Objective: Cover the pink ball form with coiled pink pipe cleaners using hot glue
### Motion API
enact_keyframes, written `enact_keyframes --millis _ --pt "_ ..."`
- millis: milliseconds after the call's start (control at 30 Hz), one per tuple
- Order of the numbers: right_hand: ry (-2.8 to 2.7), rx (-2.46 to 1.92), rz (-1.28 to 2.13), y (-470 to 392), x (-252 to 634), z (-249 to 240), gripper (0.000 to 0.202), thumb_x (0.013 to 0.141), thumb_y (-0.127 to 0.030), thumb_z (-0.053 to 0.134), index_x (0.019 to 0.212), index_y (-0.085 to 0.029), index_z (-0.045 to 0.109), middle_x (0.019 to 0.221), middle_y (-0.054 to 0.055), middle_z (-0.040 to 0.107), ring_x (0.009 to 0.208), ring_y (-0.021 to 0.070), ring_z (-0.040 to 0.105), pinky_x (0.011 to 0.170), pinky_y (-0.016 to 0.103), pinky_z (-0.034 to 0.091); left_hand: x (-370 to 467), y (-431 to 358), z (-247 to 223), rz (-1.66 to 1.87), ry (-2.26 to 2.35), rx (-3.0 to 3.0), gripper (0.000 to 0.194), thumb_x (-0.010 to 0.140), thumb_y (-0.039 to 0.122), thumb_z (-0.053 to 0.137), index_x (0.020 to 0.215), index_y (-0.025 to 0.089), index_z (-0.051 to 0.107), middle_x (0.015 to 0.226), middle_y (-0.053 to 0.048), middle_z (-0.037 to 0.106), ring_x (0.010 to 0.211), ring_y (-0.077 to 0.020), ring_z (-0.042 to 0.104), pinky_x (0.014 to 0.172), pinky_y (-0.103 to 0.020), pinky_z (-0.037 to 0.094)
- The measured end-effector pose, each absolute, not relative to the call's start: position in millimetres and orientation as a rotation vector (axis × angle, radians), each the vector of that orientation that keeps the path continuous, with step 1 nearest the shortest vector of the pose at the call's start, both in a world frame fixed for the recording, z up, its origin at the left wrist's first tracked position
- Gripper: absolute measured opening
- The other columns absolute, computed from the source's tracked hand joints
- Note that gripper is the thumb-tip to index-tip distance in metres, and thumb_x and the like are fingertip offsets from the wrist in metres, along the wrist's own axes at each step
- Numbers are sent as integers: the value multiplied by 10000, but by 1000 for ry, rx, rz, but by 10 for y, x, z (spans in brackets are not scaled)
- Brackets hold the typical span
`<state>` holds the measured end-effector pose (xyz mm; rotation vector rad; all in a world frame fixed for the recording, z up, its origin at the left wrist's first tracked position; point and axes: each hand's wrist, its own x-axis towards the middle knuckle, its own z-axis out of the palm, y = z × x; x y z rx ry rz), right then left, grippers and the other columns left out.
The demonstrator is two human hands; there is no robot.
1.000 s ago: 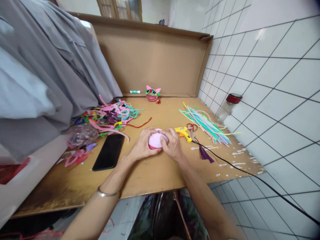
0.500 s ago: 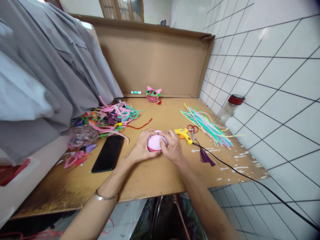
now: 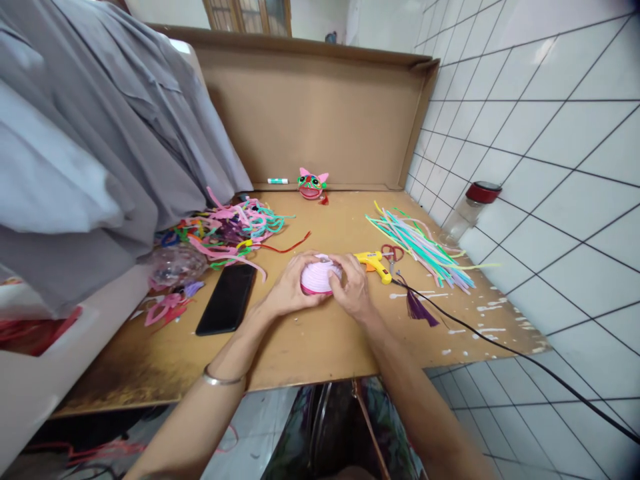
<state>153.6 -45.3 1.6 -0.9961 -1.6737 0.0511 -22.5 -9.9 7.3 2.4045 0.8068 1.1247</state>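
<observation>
A round lilac piece of coiled strands (image 3: 318, 276) with a deep pink lower edge is held between my two hands above the table. My left hand (image 3: 290, 287) wraps round its left side, with the fingers over the far edge and the thumb below. At the right side, my right hand (image 3: 351, 287) grips it, with the thumb lying on the lilac surface. A yellow glue gun (image 3: 376, 265) lies just right of my right hand, beside red-handled scissors (image 3: 393, 255).
A black phone (image 3: 227, 300) and a heap of fuzzy stems (image 3: 235, 227) lie left. Straight stems (image 3: 425, 247), a purple tassel (image 3: 419, 308), a black cord (image 3: 470, 339) and a lidded jar (image 3: 470, 210) are right. A small animal head (image 3: 311, 185) stands at the back.
The view has shifted slightly, so most things appear a little further right. My right thumb lies slightly higher on the lilac piece; both hands still hold it.
</observation>
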Motion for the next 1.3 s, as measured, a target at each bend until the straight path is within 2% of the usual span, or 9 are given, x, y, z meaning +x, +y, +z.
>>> enact_keyframes --millis 133,267,400,633,867,1300 --pt "-1587 -969 194 -433 1536 20 129 898 -247 531 945 -202 642 877 56 628 837 192 594 766 340 491 -241 -100 105 1052 771 2363 623 646 256 751 1198 204 468 1332 -156 544 1258 -303 549 1078 -504 443" --pt "-1497 -983 342 -399 1531 16 114 872 -268 563 815 -220 649 832 29 617 797 169 586 728 310 485 -261 -84 107 1020 710 2315 628 628 227 743 1195 201 473 1344 -160 538 1280 -307 535 1093 -508 423" --pt "-1394 -1001 500 -361 1534 5 94 802 -300 617 799 -213 654 793 15 612 734 155 562 679 292 474 -286 -79 125 967 693 2285 647 621 199 729 1214 200 472 1385 -169 511 1326 -311 505 1122 -513 395" --pt "-1254 -1000 783 -301 1570 -20 188 699 -377 701 732 -209 624 709 -15 587 636 127 510 616 266 430 -288 -93 160 942 693 2273 640 623 193 726 1214 200 478 1396 -158 515 1330 -303 510 1137 -503 383" --pt "-1199 -981 812 -296 1568 -31 196 674 -368 722 718 -203 626 710 -19 587 649 127 513 622 268 414 -265 -91 144 955 697 2268 633 630 225 723 1206 186 464 1393 -165 507 1331 -305 499 1139 -507 376" --pt "-1049 -907 976 -270 1617 -63 279 565 -395 801 692 -214 630 695 -23 602 678 132 510 656 271 426 -237 -58 111 972 673 2265 652 610 189 733 1208 209 474 1378 -143 519 1343 -299 491 1138 -505 378"
